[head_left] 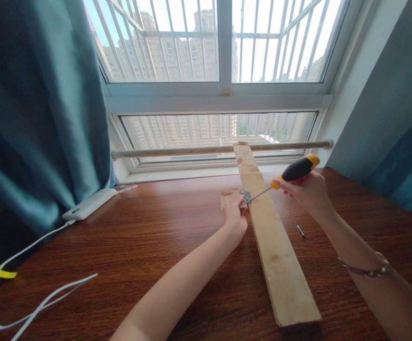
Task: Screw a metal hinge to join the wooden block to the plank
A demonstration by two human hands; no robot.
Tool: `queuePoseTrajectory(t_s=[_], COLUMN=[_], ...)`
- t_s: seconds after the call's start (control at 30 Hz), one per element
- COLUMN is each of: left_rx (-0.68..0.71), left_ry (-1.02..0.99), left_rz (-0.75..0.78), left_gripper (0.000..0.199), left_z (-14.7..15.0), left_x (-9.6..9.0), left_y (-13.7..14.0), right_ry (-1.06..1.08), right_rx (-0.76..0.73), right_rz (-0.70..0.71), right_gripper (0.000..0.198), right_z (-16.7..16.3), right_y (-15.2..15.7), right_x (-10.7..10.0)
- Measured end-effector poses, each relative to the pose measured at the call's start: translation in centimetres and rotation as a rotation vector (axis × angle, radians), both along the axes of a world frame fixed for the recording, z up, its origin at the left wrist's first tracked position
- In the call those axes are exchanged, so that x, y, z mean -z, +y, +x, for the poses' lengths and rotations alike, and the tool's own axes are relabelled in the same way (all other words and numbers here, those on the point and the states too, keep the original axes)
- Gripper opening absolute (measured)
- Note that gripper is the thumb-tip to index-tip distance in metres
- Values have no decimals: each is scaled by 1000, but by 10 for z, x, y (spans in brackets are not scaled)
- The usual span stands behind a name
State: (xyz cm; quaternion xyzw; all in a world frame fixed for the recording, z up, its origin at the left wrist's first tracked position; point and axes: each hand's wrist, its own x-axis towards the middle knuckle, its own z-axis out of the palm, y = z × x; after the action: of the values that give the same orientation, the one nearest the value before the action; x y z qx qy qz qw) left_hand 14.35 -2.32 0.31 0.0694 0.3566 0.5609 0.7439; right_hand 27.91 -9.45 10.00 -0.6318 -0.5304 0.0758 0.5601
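My right hand (314, 195) is wrapped round the yellow and black handle of a screwdriver (299, 168). Its shaft slants down to the left, and the tip meets a small grey metal bracket (245, 195). The bracket lies at the left edge of a long wooden plank (277, 251), where a short wooden piece (227, 201) sticks out to the left. With fingers closed at that joint, my left hand (237, 221) presses its thumb on the bracket; its other fingers are partly hidden below. Whether a screw sits under the tip is too small to tell.
A small metal bit or screw (300, 231) lies right of the plank on the brown wooden tabletop (177, 227). At the left are a white power bank (90, 204) and a looping white cable (42, 303). A horizontal rail (177, 151) crosses before the window, by the plank's far end.
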Motion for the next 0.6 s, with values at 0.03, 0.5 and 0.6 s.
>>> queuePoseTrajectory(t_s=[0.03,0.5,0.6], left_rx=[2,11,3], left_ry=[-1,9,3], left_rz=[0,-4,-9], left_gripper=[12,9,10], left_z=[0,-1,-1], left_x=[0,-1,-2], left_y=[0,-1,-1], right_ry=[-46,447,262], right_rx=[57,-481,-325], right_rz=[26,-99,-48], right_gripper=[34,41,36], right_z=[-2,6,-4], right_y=[1,-6,-6], right_x=[2,-12,-7])
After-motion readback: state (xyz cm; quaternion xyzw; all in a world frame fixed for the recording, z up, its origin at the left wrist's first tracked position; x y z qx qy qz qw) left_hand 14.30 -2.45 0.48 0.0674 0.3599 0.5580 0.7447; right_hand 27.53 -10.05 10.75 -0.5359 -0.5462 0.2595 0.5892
